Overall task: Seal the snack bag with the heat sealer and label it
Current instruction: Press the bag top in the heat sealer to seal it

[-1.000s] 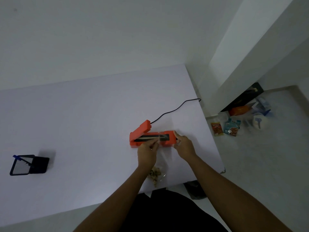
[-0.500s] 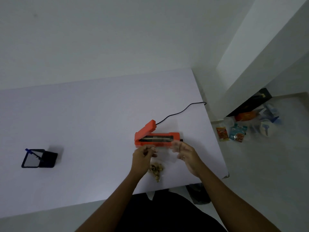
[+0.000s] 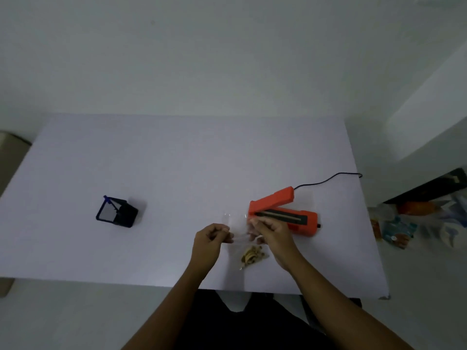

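Observation:
A clear snack bag (image 3: 249, 251) with brownish snacks in its bottom lies on the white table (image 3: 177, 160) near the front edge. My left hand (image 3: 211, 239) pinches the bag's left upper edge. My right hand (image 3: 274, 234) pinches its right upper edge, just in front of the orange heat sealer (image 3: 284, 214). The sealer's lid is raised and its dark sealing strip shows. The bag is outside the sealer's jaws.
The sealer's black cord (image 3: 328, 179) runs off the table's right edge. A black holder (image 3: 117, 212) with a blue pen stands at the left. Snack packets and bags (image 3: 396, 229) lie on the floor to the right.
Both hands drew the bag's top back out of the sealer and toward me, left of the sealer. The camera turned left, so the sealer now sits further right in view.

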A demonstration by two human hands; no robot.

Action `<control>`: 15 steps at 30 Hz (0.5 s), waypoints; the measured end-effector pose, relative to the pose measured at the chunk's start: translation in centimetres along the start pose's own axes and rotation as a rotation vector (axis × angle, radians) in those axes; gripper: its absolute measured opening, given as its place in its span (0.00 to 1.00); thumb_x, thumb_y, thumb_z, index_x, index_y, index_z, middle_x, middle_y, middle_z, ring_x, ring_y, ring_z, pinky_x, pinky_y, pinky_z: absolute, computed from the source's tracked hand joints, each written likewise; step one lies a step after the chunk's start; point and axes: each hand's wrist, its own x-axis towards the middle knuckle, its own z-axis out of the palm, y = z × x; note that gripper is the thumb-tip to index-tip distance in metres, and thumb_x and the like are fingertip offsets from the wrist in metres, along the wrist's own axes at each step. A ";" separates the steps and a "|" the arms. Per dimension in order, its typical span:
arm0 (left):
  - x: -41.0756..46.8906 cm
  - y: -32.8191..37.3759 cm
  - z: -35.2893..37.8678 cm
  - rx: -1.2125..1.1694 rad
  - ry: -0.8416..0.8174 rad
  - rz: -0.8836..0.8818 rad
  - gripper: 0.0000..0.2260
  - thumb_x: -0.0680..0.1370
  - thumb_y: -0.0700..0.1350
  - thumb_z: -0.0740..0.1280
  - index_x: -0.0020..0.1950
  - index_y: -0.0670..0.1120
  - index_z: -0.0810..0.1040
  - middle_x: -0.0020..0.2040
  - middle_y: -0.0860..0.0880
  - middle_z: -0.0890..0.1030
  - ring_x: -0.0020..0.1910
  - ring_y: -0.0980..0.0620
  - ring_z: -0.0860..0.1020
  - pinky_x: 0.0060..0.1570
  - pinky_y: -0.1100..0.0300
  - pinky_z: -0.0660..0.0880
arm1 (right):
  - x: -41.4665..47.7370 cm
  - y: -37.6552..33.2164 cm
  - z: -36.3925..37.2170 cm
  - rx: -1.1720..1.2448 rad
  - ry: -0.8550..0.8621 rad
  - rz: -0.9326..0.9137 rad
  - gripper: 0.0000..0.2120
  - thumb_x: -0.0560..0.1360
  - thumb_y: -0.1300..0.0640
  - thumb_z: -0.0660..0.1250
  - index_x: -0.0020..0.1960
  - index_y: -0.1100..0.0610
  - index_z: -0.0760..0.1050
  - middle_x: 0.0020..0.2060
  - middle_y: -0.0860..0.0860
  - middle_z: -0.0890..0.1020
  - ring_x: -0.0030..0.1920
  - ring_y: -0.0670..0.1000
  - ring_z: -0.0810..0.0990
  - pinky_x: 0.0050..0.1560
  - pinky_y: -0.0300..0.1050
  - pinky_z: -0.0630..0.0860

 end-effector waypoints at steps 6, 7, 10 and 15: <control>1.4 0.9 -7.6 -0.038 -0.048 0.028 0.04 0.78 0.39 0.68 0.50 0.40 0.82 0.42 0.42 0.86 0.42 0.43 0.85 0.50 0.54 0.80 | 1.7 -0.6 6.9 -0.017 -0.020 -0.013 0.08 0.79 0.59 0.67 0.48 0.57 0.85 0.42 0.59 0.86 0.39 0.55 0.82 0.39 0.46 0.75; 1.7 1.2 -8.9 -0.044 -0.076 0.035 0.05 0.78 0.38 0.68 0.51 0.40 0.82 0.42 0.42 0.86 0.42 0.43 0.85 0.49 0.55 0.80 | 2.0 -0.7 8.1 -0.023 -0.018 -0.012 0.08 0.79 0.59 0.67 0.48 0.57 0.85 0.42 0.59 0.86 0.39 0.55 0.82 0.39 0.47 0.75; 2.7 2.3 -12.8 -0.039 -0.138 0.058 0.06 0.77 0.40 0.70 0.53 0.41 0.82 0.44 0.42 0.86 0.42 0.44 0.85 0.46 0.60 0.80 | 2.7 -1.0 12.2 -0.037 -0.014 0.000 0.07 0.78 0.59 0.68 0.48 0.58 0.86 0.43 0.60 0.86 0.40 0.56 0.82 0.40 0.49 0.75; 4.9 3.4 -17.9 0.069 -0.236 0.088 0.07 0.79 0.43 0.68 0.52 0.44 0.84 0.44 0.48 0.86 0.39 0.50 0.83 0.37 0.66 0.75 | 3.5 -1.6 18.5 -0.057 0.021 -0.003 0.07 0.78 0.60 0.68 0.48 0.58 0.85 0.42 0.59 0.86 0.39 0.56 0.83 0.36 0.47 0.75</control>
